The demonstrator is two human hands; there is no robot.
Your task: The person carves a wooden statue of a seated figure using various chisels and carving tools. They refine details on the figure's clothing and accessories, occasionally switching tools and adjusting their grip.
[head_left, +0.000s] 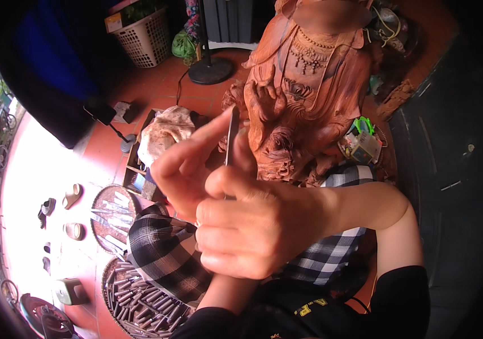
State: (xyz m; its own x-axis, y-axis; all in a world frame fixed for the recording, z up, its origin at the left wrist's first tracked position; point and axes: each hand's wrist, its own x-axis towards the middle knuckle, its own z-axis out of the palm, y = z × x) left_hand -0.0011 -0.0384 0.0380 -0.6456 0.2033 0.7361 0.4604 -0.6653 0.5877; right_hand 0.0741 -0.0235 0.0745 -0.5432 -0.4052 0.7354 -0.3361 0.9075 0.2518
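Note:
My right hand [247,226] is closed in a fist around a thin metal carving chisel [230,138], its blade pointing up and away from me. Behind it, my left hand [182,172] has its index finger reaching to the blade's tip and its thumb on the other side, so the blade sits between them. The lower part of the chisel is hidden inside my hands. Just beyond stands a large reddish-brown carved wooden statue [309,101] of a robed figure with beads and a raised hand.
At my lower left, a round basket [105,282] holds many metal chisels; a second round tray [95,209] carries more tools. A cloth-covered item [165,133] lies left of the statue. A black stand base [210,70] and a laundry basket [144,39] are farther back. Sandals [73,195] lie left.

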